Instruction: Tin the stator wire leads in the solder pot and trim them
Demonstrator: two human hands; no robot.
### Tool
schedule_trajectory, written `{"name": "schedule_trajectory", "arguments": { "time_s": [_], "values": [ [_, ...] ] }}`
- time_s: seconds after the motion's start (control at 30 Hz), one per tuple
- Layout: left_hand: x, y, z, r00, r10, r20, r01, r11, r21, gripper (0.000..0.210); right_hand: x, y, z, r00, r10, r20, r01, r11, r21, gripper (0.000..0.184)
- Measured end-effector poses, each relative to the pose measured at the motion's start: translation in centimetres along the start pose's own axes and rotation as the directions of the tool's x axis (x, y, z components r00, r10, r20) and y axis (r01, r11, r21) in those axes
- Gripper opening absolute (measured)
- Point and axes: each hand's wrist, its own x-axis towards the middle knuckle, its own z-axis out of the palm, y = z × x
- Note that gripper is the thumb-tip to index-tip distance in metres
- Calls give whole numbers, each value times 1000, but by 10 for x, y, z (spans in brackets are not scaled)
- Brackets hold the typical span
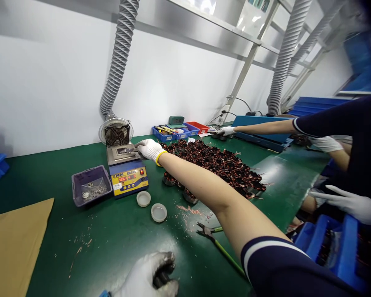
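Note:
My right hand [149, 149], in a white glove with a yellow cuff, reaches out to the solder pot [128, 175]. Its fingers are closed on a thin flat metal strip [130, 154] held over the pot's top. My left hand [151, 275], gloved with blackened fingertips, is low in front; its fingers are curled, with a gap to the thumb, and I see nothing held there. Two small round white dishes [158, 213] sit beside the pot. Under my right forearm lie many coils with copper wire ends [216, 167]. Green-handled cutters [208, 232] rest nearby.
A grey plastic tray [77, 198] with metal bits is left of the pot, and a fan with a duct [116, 132] behind it. Cardboard [15, 243] lies at left. Blue bins [163, 135] stand at the wall. Co-workers' gloved hands [358, 204] are at right.

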Motion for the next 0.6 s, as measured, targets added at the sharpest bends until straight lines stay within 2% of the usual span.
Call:
{"name": "schedule_trajectory", "arguments": {
  "time_s": [0.13,0.27,0.43,0.6],
  "values": [
    [-6,15,0,1000,-7,-25,7,1000,-28,43,-14,-9,7,997,-71,-17,70,994,-81,34],
    [-10,26,-3,999,-16,-32,14,998,-54,42,-38,-38,34,975,-222,2,217,953,-213,39],
    [-13,29,-5,999,-21,-26,19,997,-81,44,-66,-73,73,921,-354,162,389,817,-425,42],
    [-12,25,-2,999,9,-42,-13,995,-94,38,-70,-77,75,896,-372,243,444,723,-529,45]
  ]
}}
